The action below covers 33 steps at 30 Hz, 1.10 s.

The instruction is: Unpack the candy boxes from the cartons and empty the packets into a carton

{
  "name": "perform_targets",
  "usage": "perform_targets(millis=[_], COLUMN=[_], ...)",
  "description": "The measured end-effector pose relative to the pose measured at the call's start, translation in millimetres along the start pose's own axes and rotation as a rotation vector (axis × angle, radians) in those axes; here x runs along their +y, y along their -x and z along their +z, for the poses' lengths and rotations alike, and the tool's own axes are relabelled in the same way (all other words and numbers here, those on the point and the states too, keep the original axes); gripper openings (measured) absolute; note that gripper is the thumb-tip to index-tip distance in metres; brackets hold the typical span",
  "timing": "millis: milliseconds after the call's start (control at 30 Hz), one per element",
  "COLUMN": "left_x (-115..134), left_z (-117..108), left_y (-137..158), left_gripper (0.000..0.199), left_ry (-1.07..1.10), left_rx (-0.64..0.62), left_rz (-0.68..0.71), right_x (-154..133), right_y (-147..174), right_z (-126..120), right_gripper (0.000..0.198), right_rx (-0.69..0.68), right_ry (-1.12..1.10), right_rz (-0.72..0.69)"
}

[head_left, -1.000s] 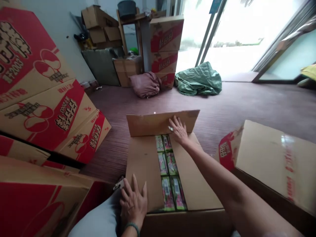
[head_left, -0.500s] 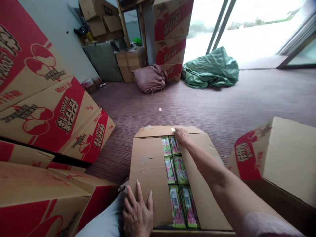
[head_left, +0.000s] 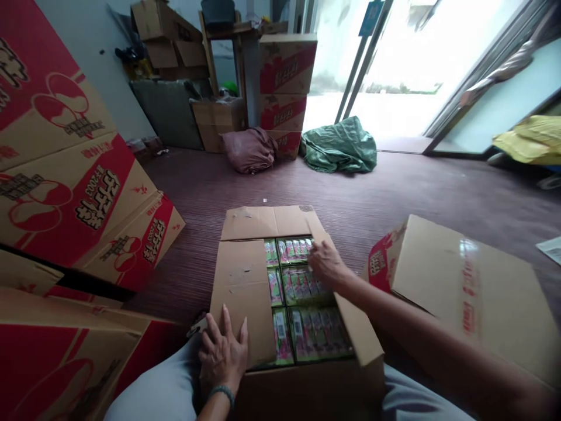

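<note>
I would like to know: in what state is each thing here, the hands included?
Near box: open
Packets: in rows, partly uncovered
Left flap: lying over some packets
Right flap: partly raised
Far flap: folded outward
Left hand: spread on the left flap
Right hand: curled at the right flap's edge, grip unclear
Box at right: closed, taped
Green sheet: crumpled on floor
Maroon bundle: slumped on floor

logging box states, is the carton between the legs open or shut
Partly open: the right flap is raised at the right hand, showing green packets, while the left flap lies flat under the left hand.
</note>
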<state>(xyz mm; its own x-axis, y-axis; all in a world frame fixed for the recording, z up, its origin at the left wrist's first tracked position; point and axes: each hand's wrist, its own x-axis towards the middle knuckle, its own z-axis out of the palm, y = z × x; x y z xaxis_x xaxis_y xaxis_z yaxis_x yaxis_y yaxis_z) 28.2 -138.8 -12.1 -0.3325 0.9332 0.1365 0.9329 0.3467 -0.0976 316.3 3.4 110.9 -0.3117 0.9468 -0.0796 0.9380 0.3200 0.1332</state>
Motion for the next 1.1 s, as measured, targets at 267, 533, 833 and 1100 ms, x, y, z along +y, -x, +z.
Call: perform_targets(millis=[267, 533, 833, 1100], left_x=[-0.8, -0.7, -1.0, 8.9], left_z=[0.8, 5.7, 7.0, -1.1], left_y=[0.7, 0.5, 0.1, 7.5], left_gripper=[0.066, 0.067, 0.068, 0.050], left_ry=[0.033, -0.001, 0.074, 0.309], left_rx=[0.001, 0.032, 0.046, 0.159], left_rz=[-0.005, 0.010, 0.013, 0.354], right_x=[144.3, 118.7, 115.8, 49.3], right_y=[112.8, 78.6, 66.1, 117.5], right_z=[7.3, 126.1, 135.8, 91.1], right_gripper=[0.057, 0.065, 0.057, 0.063], right_rx=[0.134, -0.113, -0.132, 0.074], right_ry=[0.146, -0.164, -0.330, -0.410], right_rz=[0.321, 0.643, 0.717, 0.542])
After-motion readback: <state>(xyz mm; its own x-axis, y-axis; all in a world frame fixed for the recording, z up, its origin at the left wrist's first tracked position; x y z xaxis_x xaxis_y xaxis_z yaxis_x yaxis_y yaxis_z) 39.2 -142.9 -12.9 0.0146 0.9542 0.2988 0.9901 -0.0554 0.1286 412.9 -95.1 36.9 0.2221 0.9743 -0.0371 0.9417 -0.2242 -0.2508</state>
